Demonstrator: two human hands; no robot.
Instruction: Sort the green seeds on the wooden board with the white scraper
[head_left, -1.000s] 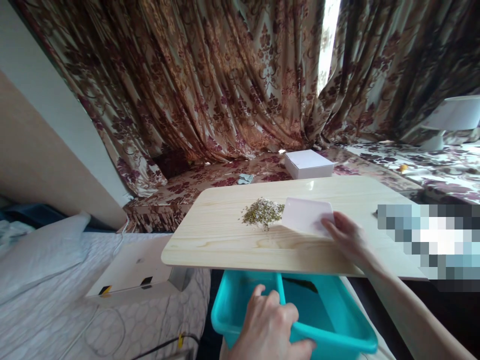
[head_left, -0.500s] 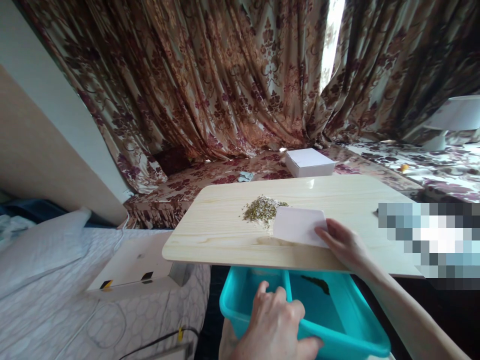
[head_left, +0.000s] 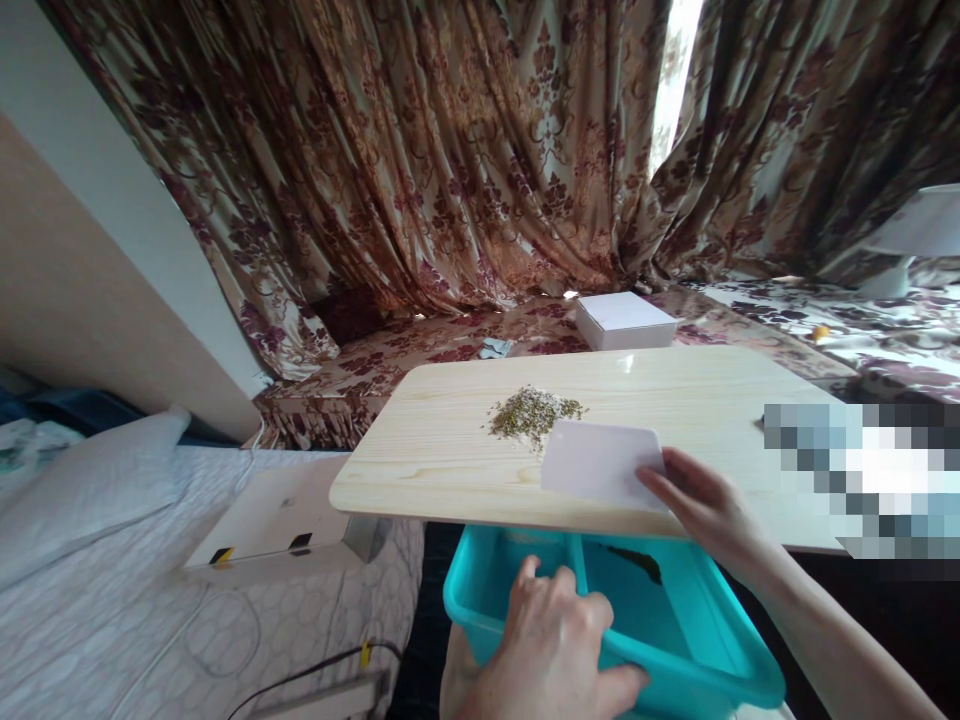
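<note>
White and thin, a flat card [head_left: 600, 462] is tilted over the front part of a pale wood-grain tabletop [head_left: 420, 470], its upper left corner at the near right side of a loose heap [head_left: 529, 412] of greenish and whitish bits; whether its lower edge touches the wood I cannot tell. The right hand [head_left: 697, 500] pinches the card by its right end, thumb on the upper face and the other fingers pressed together behind, partly hidden. Just below the table's front edge sits a teal bin [head_left: 739, 645], split by a divider [head_left: 579, 560] into two compartments; a dark greenish streak [head_left: 637, 565] shows in the right one. The left hand [head_left: 559, 630] grips the bin's near rim, fingers bent over it and slightly spread, thumb along the outer wall; where the fingertips press is hidden. Behind the table, a white box [head_left: 626, 315] and a small light-blue cloth [head_left: 495, 348] lie on a floral-covered ledge [head_left: 405, 350], under patterned curtains [head_left: 450, 150]. To the left, a pale carton [head_left: 277, 510] rests on a quilted bed [head_left: 165, 640], with a pillow [head_left: 112, 485] farther back. A white lamp [head_left: 926, 220] stands at far right.
</note>
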